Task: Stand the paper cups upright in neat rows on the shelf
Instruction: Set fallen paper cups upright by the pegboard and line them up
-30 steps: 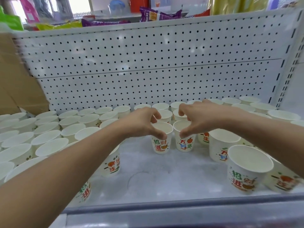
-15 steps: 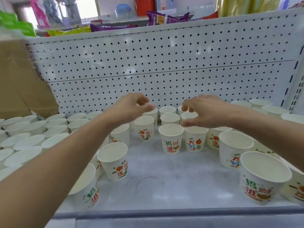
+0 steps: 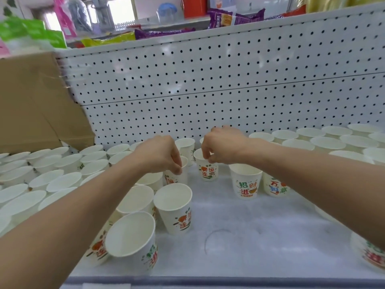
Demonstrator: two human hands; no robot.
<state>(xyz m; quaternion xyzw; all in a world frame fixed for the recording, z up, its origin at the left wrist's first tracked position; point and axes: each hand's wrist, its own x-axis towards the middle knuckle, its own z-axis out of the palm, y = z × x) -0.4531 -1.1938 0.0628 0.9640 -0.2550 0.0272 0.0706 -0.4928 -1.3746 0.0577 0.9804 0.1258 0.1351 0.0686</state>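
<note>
Matt white paper cups with colour print. Smooth, faintly glossy pale shelf. Satin white perforated metal back panel. Matt brown cardboard box. Shiny plastic snack packets.

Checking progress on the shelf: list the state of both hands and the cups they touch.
Left hand: pinches rim of left cup
Right hand: pinches rim of right cup
Left cup: upright
Right cup: upright
Front cup: upright, untouched

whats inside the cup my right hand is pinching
Only bare white inner wall shows inside that cup; nothing is visible in it. The right hand covers part of the opening, and the bottom is hidden.
</note>
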